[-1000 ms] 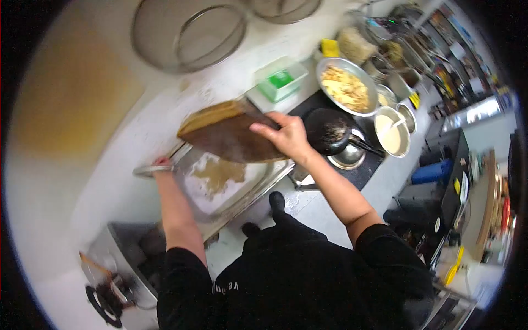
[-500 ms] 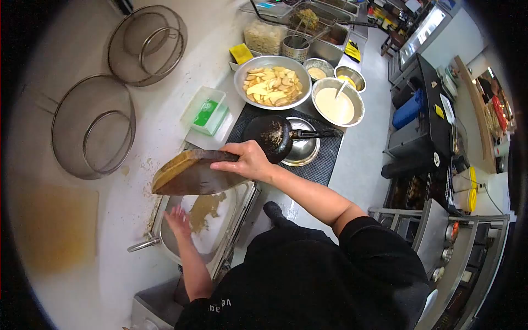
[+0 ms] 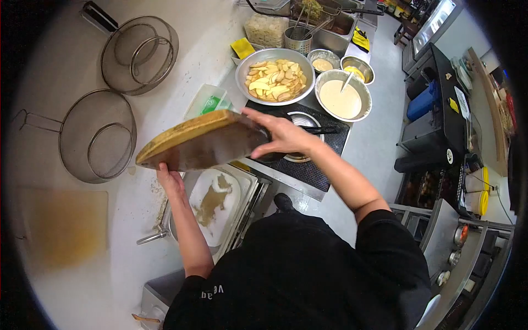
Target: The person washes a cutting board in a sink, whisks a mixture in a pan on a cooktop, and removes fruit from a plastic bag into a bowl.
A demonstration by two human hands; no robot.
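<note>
A thick wooden chopping board (image 3: 201, 149) with a pale yellowish edge and a dark, wet-looking face is held tilted above the sink. My right hand (image 3: 281, 133) grips its right end, thumb below and fingers on the upper side. At the board's lower left, my left hand (image 3: 171, 180) holds the edge, its fingers partly hidden behind the wood. Under the board, the sink (image 3: 246, 192) contains white foam (image 3: 231, 192) with a brownish patch of water. A metal tap (image 3: 151, 237) sticks out at the sink's left side.
Two wire strainers (image 3: 98, 137) hang on the wall at left. Beyond the board stand a bowl of potato wedges (image 3: 278, 82), a bowl of batter (image 3: 341, 99) and a clear tub with a green item (image 3: 212, 104). A black pan lies partly hidden on the dark mat (image 3: 333, 148).
My left hand has risen from over the sink and taken hold of the board's lower left edge. The board has moved up and turned, and my right hand has shifted right with it.
</note>
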